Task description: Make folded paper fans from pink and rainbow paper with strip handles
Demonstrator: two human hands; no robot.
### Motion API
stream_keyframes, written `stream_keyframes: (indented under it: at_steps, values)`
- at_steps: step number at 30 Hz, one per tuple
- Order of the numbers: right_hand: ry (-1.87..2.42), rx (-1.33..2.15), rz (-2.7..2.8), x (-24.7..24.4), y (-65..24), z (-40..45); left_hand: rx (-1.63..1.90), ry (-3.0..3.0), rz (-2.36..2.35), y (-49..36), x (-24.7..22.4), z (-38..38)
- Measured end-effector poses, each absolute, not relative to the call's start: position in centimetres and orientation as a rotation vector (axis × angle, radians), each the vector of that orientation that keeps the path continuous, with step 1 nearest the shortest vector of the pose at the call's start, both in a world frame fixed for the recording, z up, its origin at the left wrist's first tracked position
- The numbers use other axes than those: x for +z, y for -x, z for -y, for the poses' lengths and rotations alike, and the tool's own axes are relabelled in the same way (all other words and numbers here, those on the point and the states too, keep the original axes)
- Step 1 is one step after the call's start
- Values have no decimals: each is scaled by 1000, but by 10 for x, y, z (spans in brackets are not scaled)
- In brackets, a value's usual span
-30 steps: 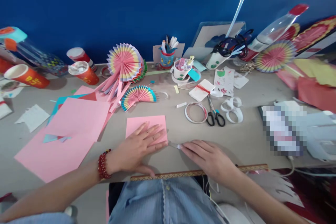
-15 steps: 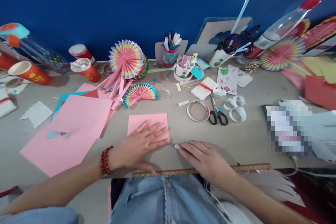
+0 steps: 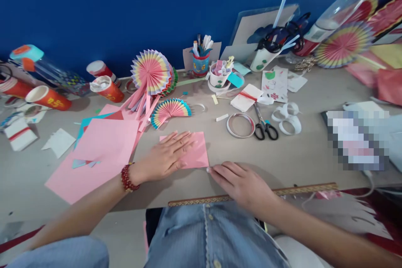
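Observation:
A small pink sheet of paper point(image 3: 198, 150) lies on the table in front of me. My left hand point(image 3: 161, 157) rests on its left part, fingers stretched out and lying flat. At the sheet's lower right corner is my right hand point(image 3: 237, 180), its fingers closed together. A small whitish spot shows at the fingertips; what they hold, if anything, I cannot make out. Above the sheet lies a pleated paper fan point(image 3: 171, 111) in pink, yellow and blue. Larger pink sheets point(image 3: 109, 140) overlap blue and red paper on the left.
Black-handled scissors point(image 3: 265, 130), a tape roll point(image 3: 240, 125) and curled white strips point(image 3: 287, 118) lie right of centre. Paper cups point(image 3: 48, 97) stand at the left and a pen holder point(image 3: 201, 65) at the back. A patterned strip point(image 3: 307, 188) runs along the near edge.
My left hand has slid up and left over the pink sheet, baring more of its right side. My right hand has come closer to the sheet's lower right corner. The view has shifted slightly.

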State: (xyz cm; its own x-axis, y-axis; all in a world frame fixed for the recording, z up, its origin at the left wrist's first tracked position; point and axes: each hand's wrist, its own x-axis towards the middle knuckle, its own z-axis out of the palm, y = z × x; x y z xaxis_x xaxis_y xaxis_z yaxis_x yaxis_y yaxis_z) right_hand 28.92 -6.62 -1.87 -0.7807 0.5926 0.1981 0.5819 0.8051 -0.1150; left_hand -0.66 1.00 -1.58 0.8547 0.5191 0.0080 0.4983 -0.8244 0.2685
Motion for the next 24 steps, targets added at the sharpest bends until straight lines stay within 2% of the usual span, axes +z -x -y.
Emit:
stream_keyframes:
  at_steps: [5, 14, 24]
  values:
    - [913, 39, 2752, -18, -288, 66, 43, -2913, -818, 3, -33, -7]
    - [921, 97, 2725, -19, -266, 72, -21, -2900, -821, 3, -31, -9]
    - [935, 141, 2730, -20, -242, 72, 68, -2583, -814, 11, -20, -13]
